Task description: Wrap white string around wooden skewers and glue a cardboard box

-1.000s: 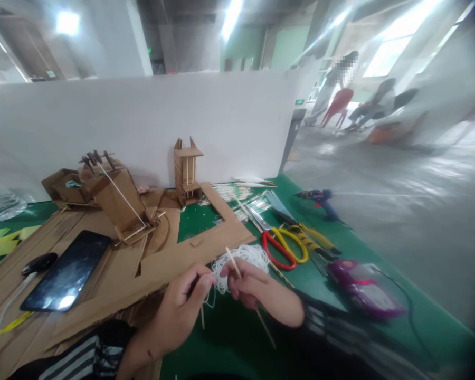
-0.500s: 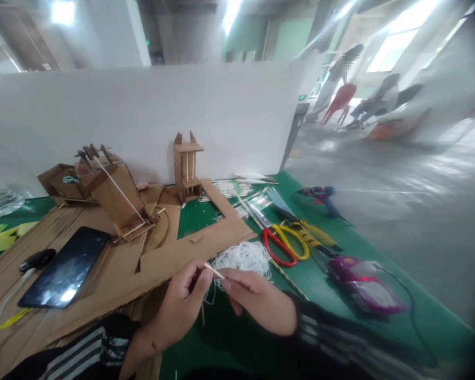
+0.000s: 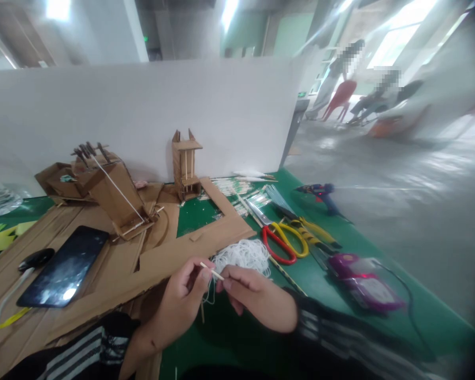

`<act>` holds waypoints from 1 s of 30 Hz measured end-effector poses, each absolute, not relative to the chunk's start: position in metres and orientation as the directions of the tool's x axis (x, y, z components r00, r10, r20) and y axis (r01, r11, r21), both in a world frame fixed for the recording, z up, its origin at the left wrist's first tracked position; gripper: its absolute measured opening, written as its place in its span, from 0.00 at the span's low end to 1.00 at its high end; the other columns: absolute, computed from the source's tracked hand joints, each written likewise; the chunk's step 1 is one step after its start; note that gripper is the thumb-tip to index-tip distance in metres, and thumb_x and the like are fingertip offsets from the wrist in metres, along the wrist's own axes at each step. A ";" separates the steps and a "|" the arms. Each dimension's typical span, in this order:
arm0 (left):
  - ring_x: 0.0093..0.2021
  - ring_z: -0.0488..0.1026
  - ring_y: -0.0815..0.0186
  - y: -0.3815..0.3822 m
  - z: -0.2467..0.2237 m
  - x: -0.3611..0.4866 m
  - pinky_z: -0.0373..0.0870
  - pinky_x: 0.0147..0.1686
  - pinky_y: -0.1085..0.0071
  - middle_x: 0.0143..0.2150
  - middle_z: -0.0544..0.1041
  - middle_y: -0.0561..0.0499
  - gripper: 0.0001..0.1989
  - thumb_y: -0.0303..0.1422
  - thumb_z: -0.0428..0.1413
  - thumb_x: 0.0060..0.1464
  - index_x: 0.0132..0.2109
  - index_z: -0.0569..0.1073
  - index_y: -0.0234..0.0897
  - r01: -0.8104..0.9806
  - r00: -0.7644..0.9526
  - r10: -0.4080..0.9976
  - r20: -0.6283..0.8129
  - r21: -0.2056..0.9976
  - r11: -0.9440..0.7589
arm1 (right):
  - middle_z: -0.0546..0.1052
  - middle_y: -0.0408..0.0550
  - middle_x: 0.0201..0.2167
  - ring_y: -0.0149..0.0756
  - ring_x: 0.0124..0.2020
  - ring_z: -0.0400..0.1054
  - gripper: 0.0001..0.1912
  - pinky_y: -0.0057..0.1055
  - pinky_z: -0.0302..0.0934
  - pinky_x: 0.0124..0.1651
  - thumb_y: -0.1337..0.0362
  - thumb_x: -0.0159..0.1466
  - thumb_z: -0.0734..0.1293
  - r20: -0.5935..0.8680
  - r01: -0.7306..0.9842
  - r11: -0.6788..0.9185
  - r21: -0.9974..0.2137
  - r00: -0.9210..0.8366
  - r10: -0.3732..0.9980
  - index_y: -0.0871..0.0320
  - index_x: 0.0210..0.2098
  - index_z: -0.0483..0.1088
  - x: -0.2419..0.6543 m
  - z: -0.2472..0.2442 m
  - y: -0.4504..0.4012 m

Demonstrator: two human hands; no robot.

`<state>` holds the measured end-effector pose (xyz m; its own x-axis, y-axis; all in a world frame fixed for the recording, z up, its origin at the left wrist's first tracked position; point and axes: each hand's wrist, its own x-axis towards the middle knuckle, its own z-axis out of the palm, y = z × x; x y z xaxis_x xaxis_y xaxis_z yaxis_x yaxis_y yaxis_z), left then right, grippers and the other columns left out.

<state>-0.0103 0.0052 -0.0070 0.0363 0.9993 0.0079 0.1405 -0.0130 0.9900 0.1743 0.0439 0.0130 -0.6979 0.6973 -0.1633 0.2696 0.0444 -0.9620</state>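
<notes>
Lowered to a shallower slant since a second ago, a slim, pale wooden stick (image 3: 217,274) is pinched tightly between the left hand (image 3: 182,298) and right hand (image 3: 263,300), apparently to be steadied from both sides; soft, tangled white string (image 3: 244,255) is heaped just beyond, seemingly for easy reach.

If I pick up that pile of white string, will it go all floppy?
Probably floppy: the white string lies in loose, curvy loops. It's likely light, because the strands look thin. It might tangle, since many loops overlap.
</notes>
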 end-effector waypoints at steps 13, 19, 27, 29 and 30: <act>0.24 0.65 0.74 0.005 0.001 -0.018 0.63 0.24 0.79 0.25 0.71 0.55 0.06 0.29 0.50 0.57 0.33 0.71 0.35 0.117 0.137 0.989 -0.057 0.992 0.041 | 0.63 0.37 0.17 0.23 0.17 0.58 0.17 0.21 0.56 0.26 0.58 0.69 0.55 -0.153 0.239 0.066 -0.969 -0.788 0.597 0.61 0.41 0.71 0.178 0.016 0.046; 0.26 0.68 0.73 0.007 -0.004 -0.017 0.64 0.23 0.80 0.31 0.76 0.51 0.08 0.36 0.53 0.58 0.40 0.71 0.35 0.070 0.172 0.975 -0.141 0.989 0.131 | 0.70 0.40 0.22 0.22 0.16 0.55 0.12 0.19 0.51 0.20 0.70 0.63 0.55 -0.201 0.217 -0.040 -0.975 -0.802 0.563 0.60 0.42 0.66 0.183 0.019 0.048; 0.24 0.67 0.74 0.014 -0.008 -0.021 0.68 0.24 0.78 0.31 0.75 0.53 0.12 0.40 0.52 0.60 0.43 0.69 0.36 0.024 -0.148 0.986 0.077 0.997 -0.074 | 0.74 0.45 0.28 0.29 0.26 0.65 0.12 0.24 0.60 0.30 0.68 0.66 0.55 -0.238 0.541 0.288 -0.790 -0.704 0.669 0.59 0.42 0.68 0.219 0.039 0.075; 0.24 0.68 0.74 0.017 -0.007 -0.022 0.68 0.25 0.78 0.31 0.76 0.53 0.11 0.39 0.52 0.60 0.43 0.69 0.36 0.025 -0.169 0.980 0.102 0.995 -0.100 | 0.74 0.45 0.28 0.30 0.28 0.65 0.13 0.26 0.60 0.32 0.66 0.68 0.54 -0.191 0.546 0.328 -0.771 -0.690 0.698 0.59 0.41 0.69 0.225 0.041 0.079; 0.24 0.68 0.74 0.017 -0.007 -0.022 0.68 0.25 0.77 0.31 0.76 0.53 0.11 0.39 0.53 0.60 0.43 0.70 0.36 0.023 -0.165 0.981 0.104 0.995 -0.102 | 0.73 0.45 0.27 0.30 0.27 0.65 0.14 0.26 0.60 0.32 0.65 0.68 0.54 -0.169 0.538 0.346 -0.769 -0.693 0.701 0.59 0.41 0.69 0.227 0.041 0.080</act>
